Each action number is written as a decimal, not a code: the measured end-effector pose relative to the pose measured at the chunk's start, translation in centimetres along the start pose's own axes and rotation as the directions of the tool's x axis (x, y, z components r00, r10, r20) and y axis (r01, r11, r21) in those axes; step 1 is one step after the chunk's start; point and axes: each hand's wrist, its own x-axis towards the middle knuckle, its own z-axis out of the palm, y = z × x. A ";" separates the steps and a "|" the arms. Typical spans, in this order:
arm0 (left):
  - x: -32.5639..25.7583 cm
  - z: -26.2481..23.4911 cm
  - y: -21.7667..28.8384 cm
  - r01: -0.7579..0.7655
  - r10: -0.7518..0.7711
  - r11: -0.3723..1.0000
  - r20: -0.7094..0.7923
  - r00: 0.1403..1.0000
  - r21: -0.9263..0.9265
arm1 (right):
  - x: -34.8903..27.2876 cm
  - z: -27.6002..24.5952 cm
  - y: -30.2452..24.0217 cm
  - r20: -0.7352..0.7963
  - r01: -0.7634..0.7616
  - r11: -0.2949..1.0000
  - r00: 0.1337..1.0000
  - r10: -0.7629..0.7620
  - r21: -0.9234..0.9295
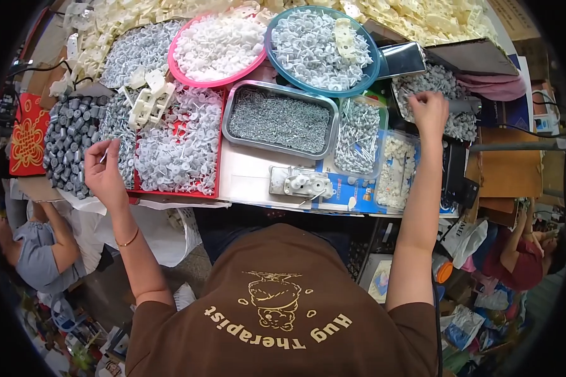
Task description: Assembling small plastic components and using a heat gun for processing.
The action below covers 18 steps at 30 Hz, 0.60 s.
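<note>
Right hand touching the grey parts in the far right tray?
Touching. The head view shows the right hand with fingers curled down into the pile of grey parts, no gap visible between fingertips and parts.

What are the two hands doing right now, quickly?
Left hand: pinching a small thin white pin over the red tray of white plastic parts.
Right hand: fingers curled down into a bin of small grey parts; any hold cannot be told.
</note>
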 end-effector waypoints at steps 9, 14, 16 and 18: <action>-4.2 4.6 3.6 0.441 -0.234 0.789 0.453 0.860 -0.428 | -4.2 -4.9 -2.4 -0.135 0.046 0.381 0.968 0.211 0.923; -7.8 9.4 8.3 0.316 -0.132 0.935 0.669 0.732 -0.161 | -12.4 -10.7 -9.0 0.020 0.002 0.272 0.997 -0.079 0.962; -9.3 10.6 9.5 0.248 -0.066 0.957 0.726 0.685 -0.148 | -15.1 -10.2 -10.5 0.163 -0.034 0.491 0.961 -0.222 0.870; -11.2 11.3 9.4 0.082 0.098 0.971 0.688 0.720 -0.224 | -18.1 -11.9 -11.9 0.314 -0.189 0.446 0.923 -0.225 0.875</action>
